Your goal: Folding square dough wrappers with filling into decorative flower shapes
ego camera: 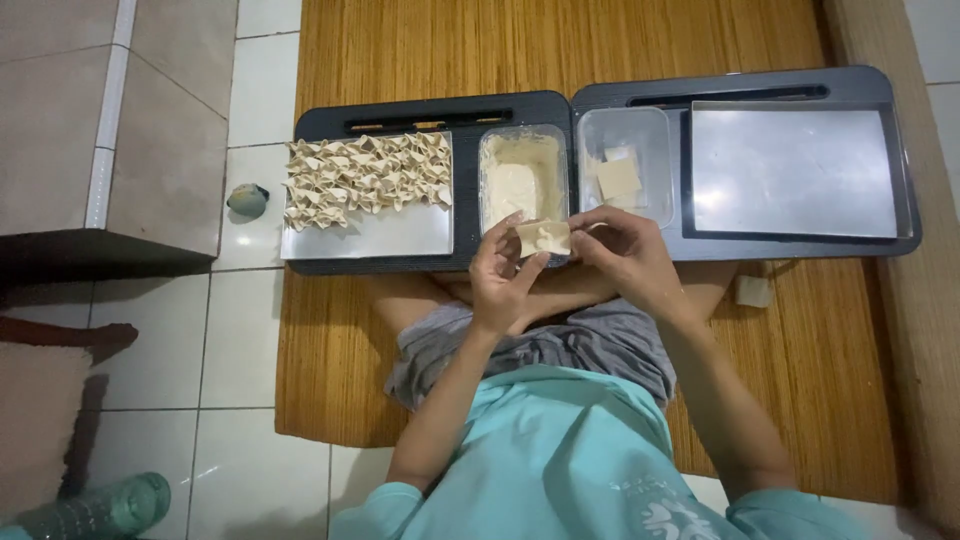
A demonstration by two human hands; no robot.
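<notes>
I sit on a woven straw-coloured floor mat [420,60] laid over glossy white floor tiles [255,330]. A grey tiled step [150,150] rises at my left. Light is dim.

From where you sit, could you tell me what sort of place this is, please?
Probably a home floor set up for making dumplings: a woven mat on white floor tiles, two low dark tables, and a tray of folded dumplings.
</notes>
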